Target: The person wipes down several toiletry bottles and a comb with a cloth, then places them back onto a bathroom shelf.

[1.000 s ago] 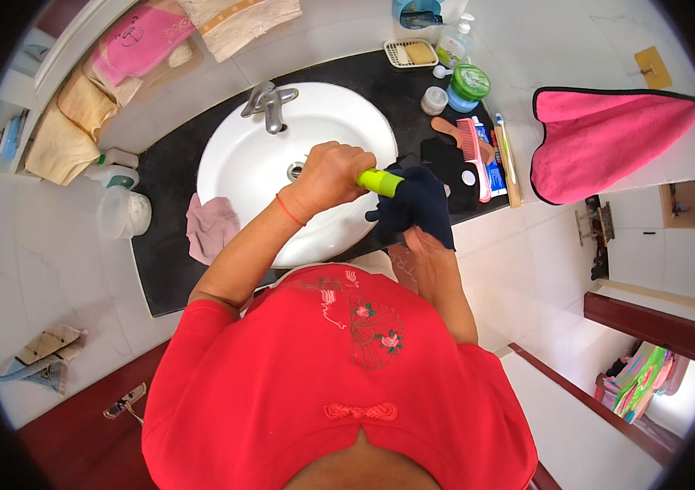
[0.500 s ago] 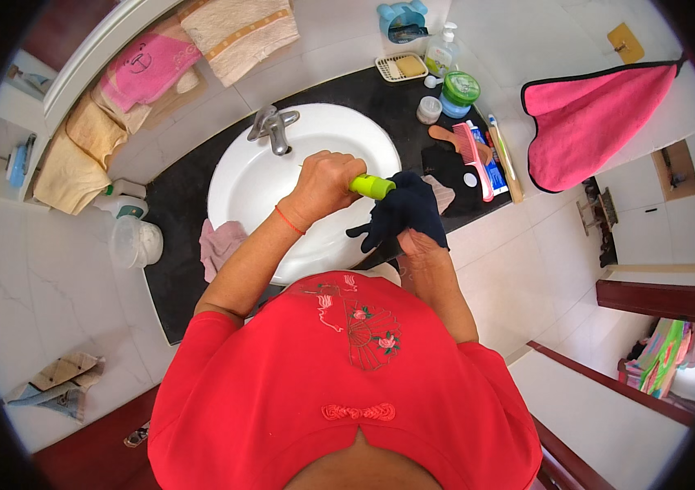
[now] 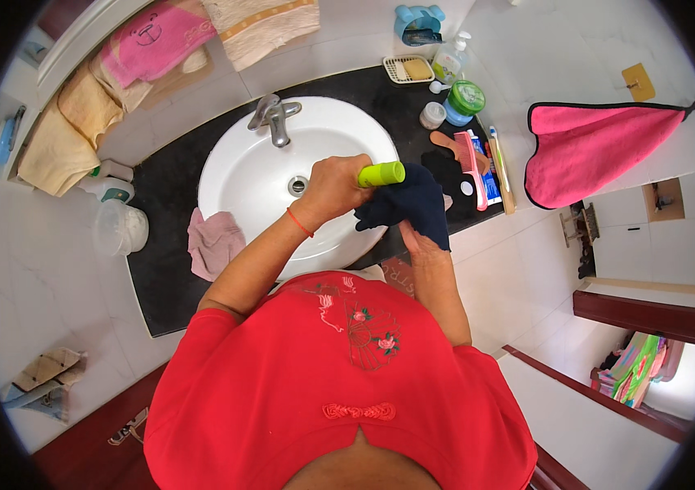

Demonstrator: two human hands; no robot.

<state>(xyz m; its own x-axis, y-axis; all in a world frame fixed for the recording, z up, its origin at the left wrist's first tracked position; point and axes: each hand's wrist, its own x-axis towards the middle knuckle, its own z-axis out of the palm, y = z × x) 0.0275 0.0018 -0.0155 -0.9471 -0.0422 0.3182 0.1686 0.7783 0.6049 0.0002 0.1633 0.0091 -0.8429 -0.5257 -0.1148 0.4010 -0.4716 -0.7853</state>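
Observation:
My left hand (image 3: 335, 188) is closed around a lime-green cylinder (image 3: 381, 173) over the right side of the white washbasin (image 3: 225, 184). Its rounded end points right, against the dark navy cloth (image 3: 417, 200); the rest of it is hidden in my fist, so its kind does not show. That cloth covers most of my right hand (image 3: 419, 241), which holds it up at the basin's right rim. Only the wrist and part of the thumb side show there, the fingers being under the fabric.
A tap (image 3: 275, 118) stands at the basin's back. A pink cloth (image 3: 215, 245) lies over its left rim. On the black counter (image 3: 159, 278) to the right are a soap dish (image 3: 407, 69), a green-lidded jar (image 3: 466, 98) and a pink comb (image 3: 470, 159). A pink towel (image 3: 592, 151) hangs at right.
My left hand and the green cylinder have shifted slightly right and up, the cylinder now lying more level. The navy cloth has changed shape, its narrow flap at the left no longer sticking out.

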